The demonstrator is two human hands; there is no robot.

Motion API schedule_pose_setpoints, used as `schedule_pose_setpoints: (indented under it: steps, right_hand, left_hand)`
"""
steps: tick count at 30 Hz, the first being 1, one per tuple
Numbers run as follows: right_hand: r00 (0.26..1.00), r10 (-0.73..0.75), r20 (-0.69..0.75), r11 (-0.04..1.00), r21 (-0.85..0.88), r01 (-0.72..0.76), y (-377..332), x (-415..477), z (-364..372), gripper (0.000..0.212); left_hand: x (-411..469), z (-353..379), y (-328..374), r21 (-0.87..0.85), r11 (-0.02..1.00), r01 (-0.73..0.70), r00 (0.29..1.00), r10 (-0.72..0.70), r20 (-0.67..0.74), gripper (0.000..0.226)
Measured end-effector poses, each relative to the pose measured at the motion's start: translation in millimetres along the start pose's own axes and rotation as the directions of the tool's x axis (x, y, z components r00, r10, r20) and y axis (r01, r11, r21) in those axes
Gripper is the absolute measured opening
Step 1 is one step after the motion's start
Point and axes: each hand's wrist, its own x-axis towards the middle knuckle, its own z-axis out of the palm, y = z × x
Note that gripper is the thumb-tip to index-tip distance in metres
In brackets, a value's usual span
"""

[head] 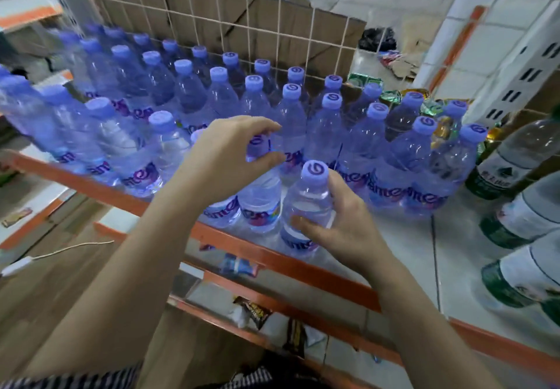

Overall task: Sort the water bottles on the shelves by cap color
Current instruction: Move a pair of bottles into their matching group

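The left grip (233,155) curls over the top of a purple bottle (260,207) in the front row of the shelf (403,246). The right grip (345,228) holds a second bottle (307,203) just beside it, upright, at the orange edge. Many purple-capped bottles (188,85) stand behind, and green-labelled bottles (512,161) are on the right.

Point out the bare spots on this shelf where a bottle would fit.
One bare patch of shelf: front right, bordered by the purple-cap bottles behind, the green-label bottles on the right, the orange rail in front and the bottle the right hand grips. Left and centre are packed tight.
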Motion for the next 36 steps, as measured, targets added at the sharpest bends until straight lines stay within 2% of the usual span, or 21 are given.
schedule_pose_setpoints:
  steps: [3,9,16,21,23,26,31,34,36]
  right_hand:
    - [0.996,0.034,-0.086,0.998,0.049,-0.03,4,-6,15,0.076]
    - [0.969,0.137,-0.205,0.99,-0.01,-0.142,4,-13,10,0.072]
    - [0.899,0.316,-0.303,0.934,-0.07,-0.352,28,-34,-43,0.074]
    - [0.868,0.339,-0.363,0.926,-0.031,-0.375,51,-44,-73,0.074]
    - [0.848,0.338,-0.408,0.921,-0.042,-0.388,58,-48,-77,0.074]
    - [0.812,0.306,-0.497,0.936,0.003,-0.351,61,-55,-68,0.075]
    - [0.721,0.289,-0.63,0.942,0.052,-0.332,83,-64,-28,0.086]
    - [0.698,0.309,-0.646,0.9,-0.039,-0.434,96,-70,-20,0.077]
    - [0.691,0.319,-0.649,0.892,-0.04,-0.45,102,-74,-25,0.073]
  left_hand:
    - [-3,6,-8,0.028,1.0,-0.011,1.0,0.011,-0.023,0.046]
    - [13,12,-4,-0.038,0.988,-0.152,0.987,0.154,0.049,0.046]
    - [27,45,37,-0.191,0.951,-0.242,0.959,0.264,0.1,0.048]
    - [27,70,63,-0.251,0.93,-0.269,0.956,0.29,0.051,0.048]
    - [20,81,64,-0.299,0.928,-0.222,0.974,0.228,-0.015,0.053]
    - [-1,100,56,-0.465,0.885,-0.039,0.998,0.014,-0.058,0.068]
    - [-38,142,31,-0.612,0.772,0.172,0.985,-0.121,0.125,0.075]
    - [-51,164,14,-0.613,0.747,0.257,0.962,-0.14,0.233,0.073]
    - [-54,173,4,-0.593,0.751,0.29,0.948,-0.141,0.285,0.069]
